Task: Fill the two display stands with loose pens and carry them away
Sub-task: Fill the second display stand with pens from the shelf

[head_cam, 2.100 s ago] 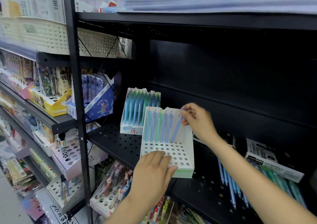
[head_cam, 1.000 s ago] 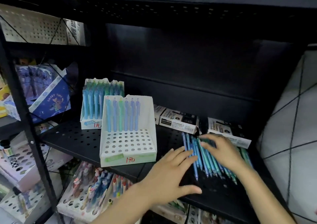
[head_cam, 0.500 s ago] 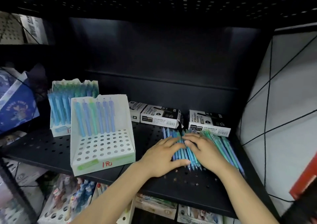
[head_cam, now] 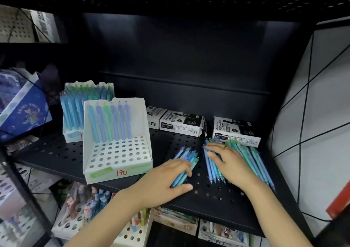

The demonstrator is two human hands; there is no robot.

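Since half a second ago, we are splitting the loose blue and green plastic pens (head_cam: 244, 157) at lower right: our left hand (head_cam: 166, 182) is clutching a small bundle (head_cam: 186, 166), our right hand (head_cam: 227, 163) is resting flat on the remainder. We are aligning tips toward the half-empty white perforated stand (head_cam: 117, 156) at centre left.

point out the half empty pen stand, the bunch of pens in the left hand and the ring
front pen stand (head_cam: 121, 155), head view, on its holed base
pen bunch (head_cam: 186, 156), head view, on the barrels above the left hand's fingers
ring (head_cam: 225, 146), head view, on the band on a right-hand finger
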